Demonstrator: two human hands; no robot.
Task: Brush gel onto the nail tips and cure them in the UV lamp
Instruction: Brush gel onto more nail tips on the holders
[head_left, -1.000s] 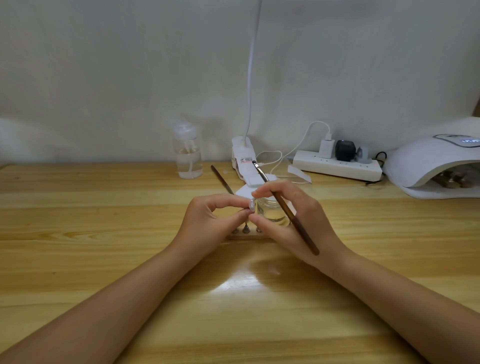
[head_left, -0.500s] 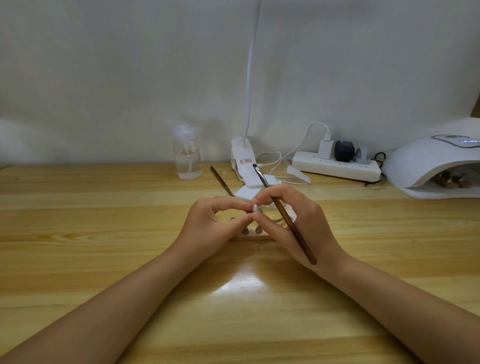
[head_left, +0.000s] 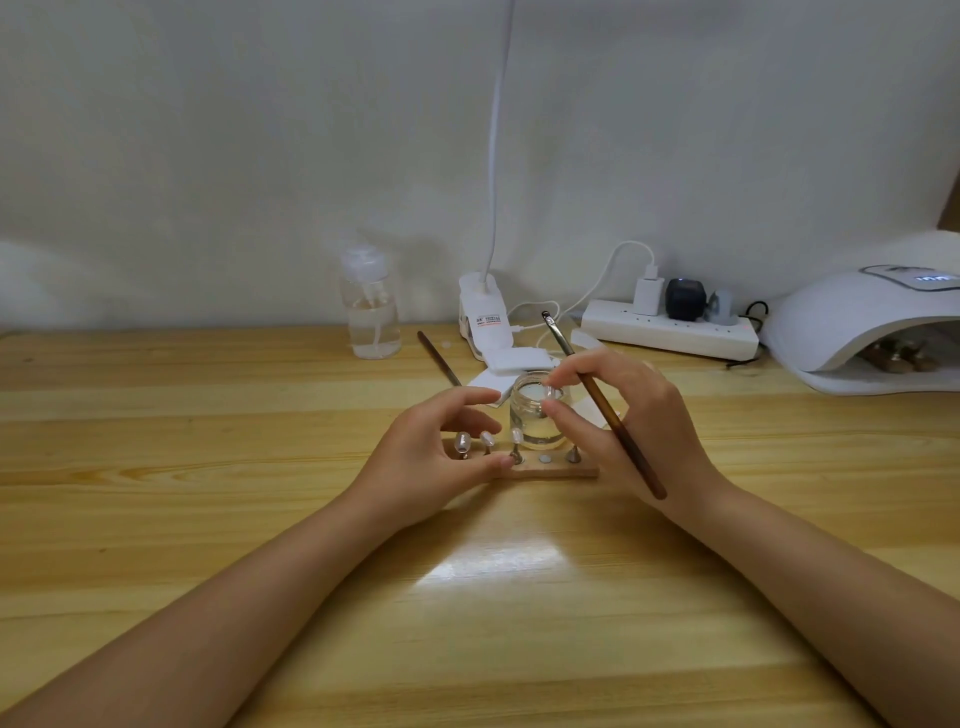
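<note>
Two bare forearms reach in from 7 and 5 o'clock across the wooden surface (head_left: 260, 467), which shows a bright glare patch between them. The left hand (head_left: 431, 457) is at the centre, fingers loosely curled and holding nothing that can be seen, its thumb tip touching the near edge of a small wooden nail-tip stand (head_left: 545, 470). The stand carries pegs; three pegs at its 9 o'clock end bear clear nail tips (head_left: 487, 440), one hole shows a pale disc, and a bare peg stands at the 3 o'clock end.

The right hand (head_left: 628, 426) is just at 3 o'clock of the stand. Its thumb and forefinger pinch a single clear nail tip (head_left: 551, 393) over the mouth of a jar, while the other fingers grip a brown-handled gel brush (head_left: 602, 405), bristle end pointing toward 11 o'clock, away from the person.

Just beyond the stand sits the open glass jar (head_left: 535, 421), holding a shallow layer of clear liquid. A second brush (head_left: 439, 358) lies at 11 o'clock of it.

Farther back, at 10 o'clock, a clear pump bottle (head_left: 370, 312) stands about half full of clear liquid. A white clip lamp base (head_left: 483, 322) is at 12 o'clock, a white power strip (head_left: 670, 327) with plugs at 1 o'clock. At 2 o'clock the white UV lamp (head_left: 857, 322) holds some brown objects inside, too dim to identify.
</note>
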